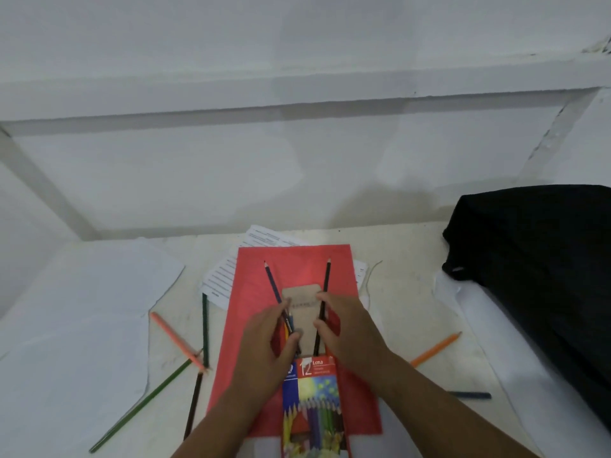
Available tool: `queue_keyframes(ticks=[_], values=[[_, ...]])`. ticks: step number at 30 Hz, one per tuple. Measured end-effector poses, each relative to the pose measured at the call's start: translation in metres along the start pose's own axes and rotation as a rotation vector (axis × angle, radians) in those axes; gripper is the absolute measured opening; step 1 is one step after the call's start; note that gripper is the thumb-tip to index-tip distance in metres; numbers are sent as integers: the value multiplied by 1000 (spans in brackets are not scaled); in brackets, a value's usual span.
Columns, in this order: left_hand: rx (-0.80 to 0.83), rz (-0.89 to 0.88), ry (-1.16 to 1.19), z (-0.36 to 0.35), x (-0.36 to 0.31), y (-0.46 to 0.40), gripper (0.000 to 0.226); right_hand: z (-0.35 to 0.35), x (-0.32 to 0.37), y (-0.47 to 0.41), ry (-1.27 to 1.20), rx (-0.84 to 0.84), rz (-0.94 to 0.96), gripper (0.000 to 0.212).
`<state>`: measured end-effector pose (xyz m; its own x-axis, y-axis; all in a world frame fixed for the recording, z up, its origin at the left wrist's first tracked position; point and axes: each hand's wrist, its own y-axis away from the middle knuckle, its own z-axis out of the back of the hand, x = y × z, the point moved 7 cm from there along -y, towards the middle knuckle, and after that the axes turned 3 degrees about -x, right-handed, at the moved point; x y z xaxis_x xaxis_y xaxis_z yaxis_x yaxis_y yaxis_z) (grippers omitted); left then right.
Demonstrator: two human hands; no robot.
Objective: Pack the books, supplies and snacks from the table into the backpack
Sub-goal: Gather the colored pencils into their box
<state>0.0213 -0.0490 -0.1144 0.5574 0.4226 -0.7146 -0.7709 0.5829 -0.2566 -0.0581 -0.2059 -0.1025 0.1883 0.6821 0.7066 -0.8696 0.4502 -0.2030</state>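
Feeding loose coloured pencils back into their box looks to be the step in hand, ahead of any packing. Nearest, at six o'clock, the pencil box lies on a red book, its cardboard flap open toward twelve. The left hand, fingers curled, grips a small bundle of pencils at the box mouth, a dark blue one reaching out toward eleven. The right hand pinches a single black pencil whose lower end sits at the box opening, its tip pointing toward twelve. Farther out, stray pencils lie on the table: a green one, a brown one, a pink one and a dark green one at eight to nine o'clock, an orange one at three and a dark blue one at four. Printed sheets poke from under the book at eleven. The black backpack sits at two o'clock, well apart from the box; whether it is unzipped cannot be told. Next, I judge, the held pencils need aligning with the narrow mouth and sliding in, then the strays gathering.
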Motion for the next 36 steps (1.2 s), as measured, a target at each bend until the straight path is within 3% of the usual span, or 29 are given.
queue_keyframes(ticks=[7, 14, 20, 25, 28, 33, 36], values=[[26, 9, -19, -7, 13, 0, 64, -9, -4, 11, 90, -68, 107, 50], [34, 9, 9, -7, 13, 4, 61, -13, -11, 13, 107, 25, 102, 62], [58, 1, 18, -5, 9, 4, 59, -7, -17, 13, -95, -18, 12, 34], [51, -28, 52, -4, 8, 4, 40, -4, -22, 15, -51, 104, -36, 50], [36, -10, 60, -2, 9, 3, 22, -2, -18, 20, -22, 136, 2, 45], [93, 11, 53, -3, 5, 2, 42, 4, -8, 33, -8, 80, 54, 28], [127, 39, 79, -1, -1, -4, 28, 11, -7, 45, 10, 35, 29, 29]])
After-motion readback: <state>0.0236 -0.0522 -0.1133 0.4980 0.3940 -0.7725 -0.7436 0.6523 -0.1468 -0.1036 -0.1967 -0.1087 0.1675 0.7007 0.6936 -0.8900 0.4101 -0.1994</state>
